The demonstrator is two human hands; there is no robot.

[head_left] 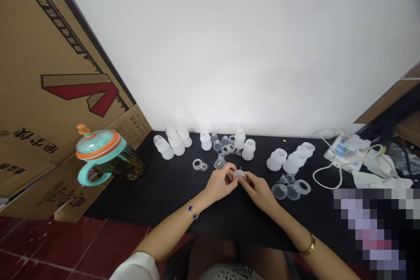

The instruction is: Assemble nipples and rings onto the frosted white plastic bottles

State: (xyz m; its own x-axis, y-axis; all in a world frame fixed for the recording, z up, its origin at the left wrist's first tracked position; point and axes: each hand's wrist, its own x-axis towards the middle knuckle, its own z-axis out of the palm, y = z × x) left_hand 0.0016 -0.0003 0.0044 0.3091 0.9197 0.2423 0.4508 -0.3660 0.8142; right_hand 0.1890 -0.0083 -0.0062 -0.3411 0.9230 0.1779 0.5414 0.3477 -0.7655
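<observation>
Between my fingertips, above the black table [157,201], is a translucent bottle collar ring [239,175] with a thin tip sticking up from it. My left hand [221,182] pinches its left side, and my right hand [260,189] grips its right side. Just behind my left hand lies a clear cap [219,162]. To the left are a loose ring [197,164] and a small round nipple piece [204,166]. Open white bottles [205,141], clear caps [217,145] and more rings [231,148] stand behind my hands.
At the back left are several capped bottles [177,144]. On the right, open white bottles [276,159] stand behind clear caps [279,191] and a ring [302,187]. A large jug [108,153] and cardboard box [59,96] occupy the left; white cables [328,175] lie far right.
</observation>
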